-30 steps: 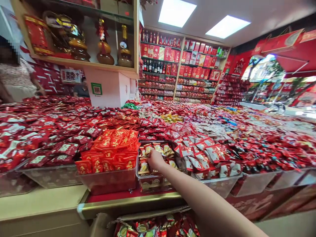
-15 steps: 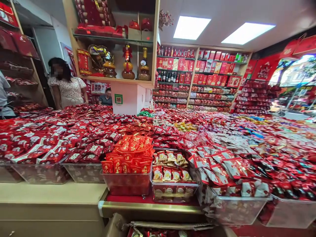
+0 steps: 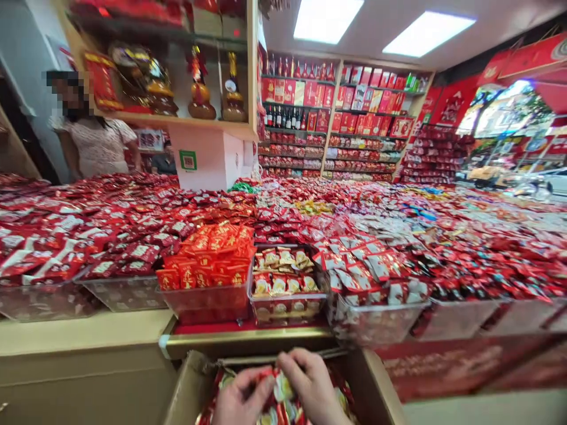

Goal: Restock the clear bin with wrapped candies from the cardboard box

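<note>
Both hands are down in the cardboard box (image 3: 190,386) below the bench (image 3: 248,337): left hand (image 3: 241,398) and right hand (image 3: 312,383) have their fingers closed on red-and-gold candy packets (image 3: 280,394) lying in the box, directly under the clear tray (image 3: 286,307) of matching packets.

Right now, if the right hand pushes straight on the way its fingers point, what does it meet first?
Most likely the left hand: the right hand points left across the packets in the cardboard box. Depth is unclear.

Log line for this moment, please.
left hand: on packets | right hand: on packets | packets: in box | bin: above, untouched
</note>
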`<state>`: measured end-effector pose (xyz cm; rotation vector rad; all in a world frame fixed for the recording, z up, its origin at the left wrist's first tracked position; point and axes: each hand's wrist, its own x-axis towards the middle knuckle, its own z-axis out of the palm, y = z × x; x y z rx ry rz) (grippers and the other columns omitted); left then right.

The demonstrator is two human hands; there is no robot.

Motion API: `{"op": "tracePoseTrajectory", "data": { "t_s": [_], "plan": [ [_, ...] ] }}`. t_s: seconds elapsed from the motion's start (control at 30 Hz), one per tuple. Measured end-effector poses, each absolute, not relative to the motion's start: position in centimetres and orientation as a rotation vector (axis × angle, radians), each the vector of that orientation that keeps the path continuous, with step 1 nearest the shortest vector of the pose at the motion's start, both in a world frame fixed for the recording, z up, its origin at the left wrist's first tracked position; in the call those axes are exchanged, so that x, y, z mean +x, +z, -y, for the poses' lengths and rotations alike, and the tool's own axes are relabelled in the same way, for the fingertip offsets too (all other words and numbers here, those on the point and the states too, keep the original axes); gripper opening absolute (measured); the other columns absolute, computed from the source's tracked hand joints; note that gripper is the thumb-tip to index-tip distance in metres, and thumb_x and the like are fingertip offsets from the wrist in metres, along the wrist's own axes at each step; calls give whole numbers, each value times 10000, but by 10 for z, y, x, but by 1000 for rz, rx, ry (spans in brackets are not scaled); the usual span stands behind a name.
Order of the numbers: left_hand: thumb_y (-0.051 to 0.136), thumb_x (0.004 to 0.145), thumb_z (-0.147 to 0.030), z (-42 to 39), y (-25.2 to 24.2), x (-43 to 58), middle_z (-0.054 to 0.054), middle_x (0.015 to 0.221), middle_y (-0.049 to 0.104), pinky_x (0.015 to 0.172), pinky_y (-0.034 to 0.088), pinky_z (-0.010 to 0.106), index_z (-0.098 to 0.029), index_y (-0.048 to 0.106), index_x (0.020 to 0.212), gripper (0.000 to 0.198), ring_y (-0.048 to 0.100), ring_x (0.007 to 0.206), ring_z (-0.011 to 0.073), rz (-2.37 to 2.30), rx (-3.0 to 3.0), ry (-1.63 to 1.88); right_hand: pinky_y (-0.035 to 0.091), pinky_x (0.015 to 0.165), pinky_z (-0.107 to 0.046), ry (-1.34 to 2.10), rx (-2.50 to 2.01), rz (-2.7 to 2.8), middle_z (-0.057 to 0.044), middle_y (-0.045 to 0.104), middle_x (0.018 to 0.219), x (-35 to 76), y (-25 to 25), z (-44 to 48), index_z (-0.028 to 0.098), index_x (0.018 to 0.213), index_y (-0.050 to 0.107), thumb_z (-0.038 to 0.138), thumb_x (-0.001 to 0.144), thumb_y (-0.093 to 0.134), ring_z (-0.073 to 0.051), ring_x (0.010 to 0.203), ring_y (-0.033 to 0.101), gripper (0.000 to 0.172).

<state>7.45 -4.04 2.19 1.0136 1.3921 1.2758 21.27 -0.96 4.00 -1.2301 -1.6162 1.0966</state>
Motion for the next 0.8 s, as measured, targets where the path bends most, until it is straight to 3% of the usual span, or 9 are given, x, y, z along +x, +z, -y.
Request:
{"op": "tracePoseTrajectory", "data": {
  "t_s": [0.13, 0.3, 0.4, 0.5, 0.57, 0.67, 0.73, 0.8],
  "plan": [
    [702, 579, -334, 40, 47, 95, 22, 688, 728, 663, 500, 247, -161, 682, 759, 250, 639, 679, 167, -1217, 760, 1288, 277, 465, -209, 1081, -1171, 1417, 35, 380, 491, 214, 56, 1, 143, 530, 492, 473, 750, 440, -82, 494, 328, 400],
    [689, 608, -320, 37, 52, 105, 22, 747, 722, 700, 506, 264, -157, 653, 873, 313, 638, 738, 165, -1113, 606, 1294, 258, 459, -205, 1054, -1181, 1372, 42, 352, 479, 216, 61, -6, 130, 533, 520, 457, 764, 445, -77, 490, 309, 408],
    [719, 576, -288, 37, 46, 106, 18, 766, 715, 603, 516, 232, -155, 628, 883, 346, 632, 664, 144, -1144, 688, 1247, 251, 444, -202, 1084, -1171, 1335, 47, 347, 476, 216, 57, -7, 129, 534, 513, 473, 764, 440, -72, 479, 298, 420],
    [727, 555, -315, 33, 39, 99, -21, 640, 704, 531, 505, 211, -167, 630, 822, 320, 613, 560, 126, -1182, 721, 1192, 256, 444, -196, 1105, -1171, 1381, 50, 350, 480, 222, 51, -5, 128, 528, 512, 463, 769, 446, -68, 480, 302, 418],
    [698, 582, -350, 32, 36, 90, -21, 676, 712, 590, 513, 235, -189, 643, 837, 306, 628, 632, 152, -1196, 850, 1137, 281, 454, -190, 1131, -1157, 1485, 44, 393, 487, 229, 48, -1, 126, 555, 550, 438, 765, 470, -71, 483, 339, 385],
    [644, 634, -364, 37, 32, 80, 13, 842, 714, 719, 496, 262, -214, 677, 822, 243, 623, 796, 198, -1305, 1244, 1064, 380, 574, -200, 1158, -1078, 1731, -8, 605, 683, 241, 47, 9, 158, 811, 646, 381, 718, 563, -119, 635, 508, 255],
    [628, 644, -365, 42, 29, 76, 30, 824, 711, 698, 496, 253, -213, 686, 782, 213, 625, 765, 198, -1371, 1412, 1010, 398, 670, -215, 1155, -1040, 1933, -15, 657, 824, 245, 46, 15, 213, 918, 643, 325, 704, 593, -148, 758, 553, 247],
    [624, 642, -377, 47, 26, 75, 25, 745, 706, 647, 504, 242, -206, 676, 748, 208, 626, 705, 189, -1352, 1406, 965, 395, 673, -204, 1167, -1049, 2098, -2, 669, 798, 247, 48, 22, 223, 870, 660, 251, 712, 582, -142, 744, 567, 179]
  ]
}}
